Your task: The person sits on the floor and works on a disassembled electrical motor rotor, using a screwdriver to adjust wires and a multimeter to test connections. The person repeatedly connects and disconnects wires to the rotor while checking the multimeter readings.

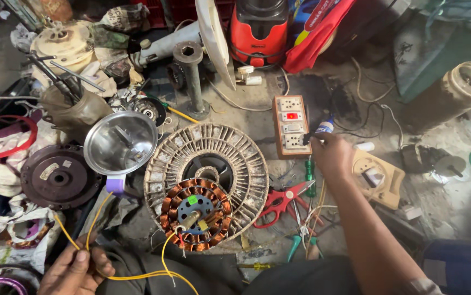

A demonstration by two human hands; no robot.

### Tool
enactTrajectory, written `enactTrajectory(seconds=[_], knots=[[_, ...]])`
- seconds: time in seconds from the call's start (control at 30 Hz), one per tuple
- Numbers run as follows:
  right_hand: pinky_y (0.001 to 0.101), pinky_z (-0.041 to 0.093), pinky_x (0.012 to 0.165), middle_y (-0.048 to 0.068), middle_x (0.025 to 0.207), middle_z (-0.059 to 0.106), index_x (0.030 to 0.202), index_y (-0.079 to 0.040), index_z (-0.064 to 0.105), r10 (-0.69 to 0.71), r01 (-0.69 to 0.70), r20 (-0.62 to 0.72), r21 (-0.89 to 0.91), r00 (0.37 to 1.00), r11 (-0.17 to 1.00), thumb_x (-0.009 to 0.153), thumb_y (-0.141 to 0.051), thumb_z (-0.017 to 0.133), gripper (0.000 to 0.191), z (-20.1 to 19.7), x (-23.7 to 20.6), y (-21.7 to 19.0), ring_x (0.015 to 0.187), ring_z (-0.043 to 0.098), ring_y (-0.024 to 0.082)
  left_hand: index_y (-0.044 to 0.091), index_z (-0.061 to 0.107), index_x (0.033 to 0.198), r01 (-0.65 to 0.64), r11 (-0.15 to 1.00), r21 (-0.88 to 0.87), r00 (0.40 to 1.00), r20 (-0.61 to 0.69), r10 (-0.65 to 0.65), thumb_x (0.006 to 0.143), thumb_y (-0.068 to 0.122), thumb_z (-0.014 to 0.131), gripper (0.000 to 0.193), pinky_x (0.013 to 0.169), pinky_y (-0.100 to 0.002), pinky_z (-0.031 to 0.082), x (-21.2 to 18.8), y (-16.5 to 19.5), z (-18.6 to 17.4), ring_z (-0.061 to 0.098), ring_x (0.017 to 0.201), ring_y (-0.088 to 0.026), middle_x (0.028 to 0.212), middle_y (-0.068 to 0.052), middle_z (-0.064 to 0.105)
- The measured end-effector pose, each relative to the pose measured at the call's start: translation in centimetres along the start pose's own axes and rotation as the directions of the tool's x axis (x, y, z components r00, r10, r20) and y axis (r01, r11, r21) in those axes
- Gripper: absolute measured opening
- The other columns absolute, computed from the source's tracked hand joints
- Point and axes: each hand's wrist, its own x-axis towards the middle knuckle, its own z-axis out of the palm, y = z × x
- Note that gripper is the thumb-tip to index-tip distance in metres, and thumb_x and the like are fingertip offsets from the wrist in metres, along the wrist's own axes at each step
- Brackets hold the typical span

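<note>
Head view: nearest the camera, the left hand (76, 269) pinches thin yellow insulated wires (137, 275) running to the copper-wound round motor stator (196, 214) on a pale ribbed fan housing (206, 169). The right hand (331, 155) grips a black plug (306, 137) at the orange rectangular socket board (291, 125). Red-handled scissors (282, 201) lie just beside.

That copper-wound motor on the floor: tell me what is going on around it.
A person sits over a cluttered workshop floor. The round stator with copper windings lies on a pale slotted ring-shaped rotor. The left hand pinches thin yellow wires that run from the windings. The right hand reaches to the brown wooden switchboard with sockets, holding a plug or probe against a lower socket; which one cannot be told. Red-handled scissors lie beside the rotor, untouched.
</note>
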Motion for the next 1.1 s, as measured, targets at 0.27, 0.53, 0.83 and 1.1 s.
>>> enactTrajectory(seconds=[0.27, 0.53, 0.83, 1.1], knots=[[0.0484, 0.054, 0.085, 0.017, 0.102, 0.074, 0.106, -0.011, 0.079, -0.239, 0.245, 0.062, -0.12, 0.969, 0.962, 0.095, -0.027, 0.067, 0.022, 1.6, 0.3, -0.6, 0.093, 0.07, 0.039, 0.001, 0.054, 0.136, -0.026, 0.998, -0.049, 1.0, 0.005, 0.026, 0.107, 0.016, 0.049, 0.034, 0.08, -0.046, 0.055, -0.6, -0.3, -0.5, 0.064, 0.086, -0.026, 0.094, -0.013, 0.062], [0.0482, 0.055, 0.084, 0.022, 0.106, 0.075, 0.112, -0.006, 0.078, -0.192, 0.232, 0.182, -0.231, 0.964, 0.945, 0.096, -0.033, 0.069, 0.033, -3.8, -2.0, -4.3, 0.094, 0.071, 0.04, 0.006, 0.056, 0.119, -0.162, 0.982, -0.094, 0.986, 0.005, 0.164, 0.109, 0.017, 0.058, 0.015, 0.084, -0.043, 0.052, -2.9, -0.4, 0.4, 0.064, 0.087, -0.023, 0.096, -0.01, 0.065], [0.0328, 0.055, 0.098, 0.006, 0.113, 0.08, 0.125, -0.001, 0.073, -0.507, -0.389, 0.67, 0.735, 0.542, 0.556, 0.097, -0.021, 0.067, 0.035, -8.0, -26.4, -12.3, 0.109, 0.073, 0.016, 0.003, 0.055, 0.103, -0.101, 0.97, 0.22, 0.902, 0.433, -0.005, 0.099, -0.005, 0.06, 0.01, 0.076, -0.039, 0.063, -10.2, -4.7, 7.0, 0.074, 0.078, -0.021, 0.084, -0.017, 0.076], [0.0308, 0.048, 0.068, 0.005, 0.089, 0.069, 0.104, -0.003, 0.068, -0.058, -0.693, 0.696, 0.698, 0.716, -0.179, 0.102, -0.019, 0.063, 0.017, -2.5, -28.7, -11.8, 0.076, 0.061, 0.014, 0.007, 0.076, 0.103, -0.171, 0.722, 0.67, 0.976, 0.013, 0.219, 0.092, 0.01, 0.074, 0.012, 0.058, -0.029, 0.051, -9.5, -6.5, 14.0, 0.061, 0.064, -0.008, 0.072, -0.005, 0.07]])
